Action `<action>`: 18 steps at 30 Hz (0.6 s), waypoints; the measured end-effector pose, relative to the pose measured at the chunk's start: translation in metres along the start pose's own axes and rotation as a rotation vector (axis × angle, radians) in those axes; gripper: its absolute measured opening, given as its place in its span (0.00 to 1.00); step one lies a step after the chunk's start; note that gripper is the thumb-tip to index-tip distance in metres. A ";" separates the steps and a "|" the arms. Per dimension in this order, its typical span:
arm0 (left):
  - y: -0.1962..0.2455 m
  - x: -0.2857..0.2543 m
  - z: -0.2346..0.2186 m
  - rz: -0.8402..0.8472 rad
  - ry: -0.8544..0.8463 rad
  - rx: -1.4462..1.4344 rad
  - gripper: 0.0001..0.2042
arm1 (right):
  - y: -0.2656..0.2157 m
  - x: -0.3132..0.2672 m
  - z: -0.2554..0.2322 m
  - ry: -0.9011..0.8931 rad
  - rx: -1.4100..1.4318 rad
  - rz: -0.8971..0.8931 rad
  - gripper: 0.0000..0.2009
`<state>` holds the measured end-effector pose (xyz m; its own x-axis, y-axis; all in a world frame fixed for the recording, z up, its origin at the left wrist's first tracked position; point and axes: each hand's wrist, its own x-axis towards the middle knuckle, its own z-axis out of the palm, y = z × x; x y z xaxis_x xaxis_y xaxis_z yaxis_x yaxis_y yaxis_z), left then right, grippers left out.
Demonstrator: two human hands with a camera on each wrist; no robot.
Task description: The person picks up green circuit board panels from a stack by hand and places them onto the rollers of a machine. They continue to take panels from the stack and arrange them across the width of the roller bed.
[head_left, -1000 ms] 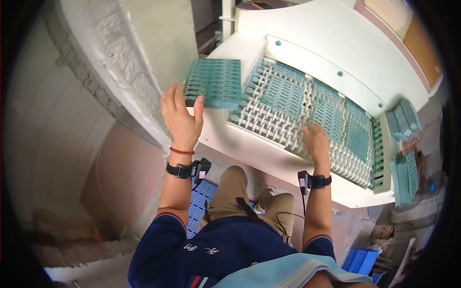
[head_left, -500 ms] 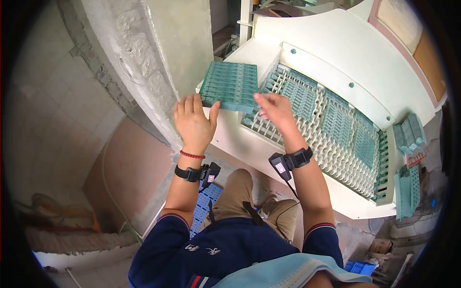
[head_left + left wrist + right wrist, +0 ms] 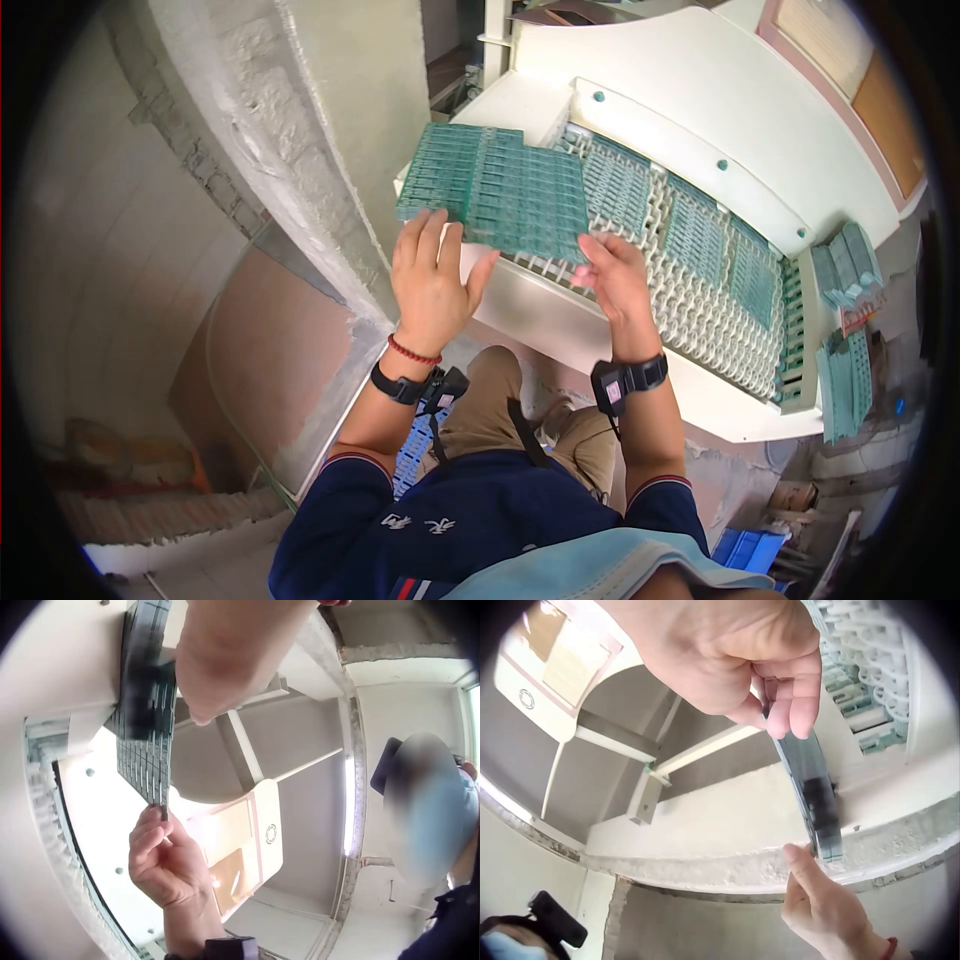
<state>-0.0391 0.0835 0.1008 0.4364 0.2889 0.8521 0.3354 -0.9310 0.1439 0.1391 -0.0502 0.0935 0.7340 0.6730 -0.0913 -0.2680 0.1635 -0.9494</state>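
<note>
A green gridded panel (image 3: 530, 200) extends rightward from over a stack of similar panels (image 3: 435, 165) on the white machine's left end. My right hand (image 3: 615, 280) pinches its front right corner between thumb and fingers; the right wrist view shows this hand (image 3: 735, 660) holding the panel's edge. My left hand (image 3: 435, 285) has its fingers extended against the stack's front edge, thumb spread to the side. In the left wrist view, the panel (image 3: 142, 769) is seen nearly edge-on, its tip in my right hand (image 3: 169, 874). Whether my left fingertips also touch this panel is unclear.
White interlocking links (image 3: 690, 300) with green mesh sections fill the machine's recessed bed. Folded green pieces (image 3: 845, 265) hang at its right end. A rough-edged wall (image 3: 280, 120) stands left; a blue bin (image 3: 750, 548) is at lower right.
My right hand has moved from over the bed to the stack, gripped a panel's corner and drawn it rightward. My left hand has stayed at the stack's front edge.
</note>
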 end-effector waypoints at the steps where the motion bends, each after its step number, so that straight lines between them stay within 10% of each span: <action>1: 0.005 -0.006 0.000 0.004 -0.006 -0.018 0.18 | 0.005 -0.011 -0.015 0.019 -0.002 0.000 0.13; 5: 0.020 -0.037 0.013 -0.091 -0.034 -0.382 0.16 | 0.030 -0.057 -0.070 0.083 0.120 -0.041 0.10; 7: 0.026 -0.064 0.034 -0.581 -0.287 -0.923 0.16 | 0.043 -0.075 -0.084 0.126 0.159 -0.057 0.10; 9: 0.034 -0.078 0.048 -0.690 -0.452 -1.118 0.17 | 0.052 -0.090 -0.095 0.183 0.133 -0.025 0.09; 11: 0.045 -0.085 0.058 -1.278 -0.785 -1.807 0.18 | 0.067 -0.096 -0.104 0.216 0.134 -0.011 0.08; 18: 0.057 -0.092 0.075 -1.229 -0.785 -1.538 0.14 | 0.073 -0.106 -0.109 0.326 -0.177 -0.026 0.07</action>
<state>0.0026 0.0209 -0.0074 0.8918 0.3738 -0.2550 0.0451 0.4873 0.8721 0.1100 -0.1880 0.0010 0.9071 0.4002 -0.1305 -0.1556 0.0307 -0.9873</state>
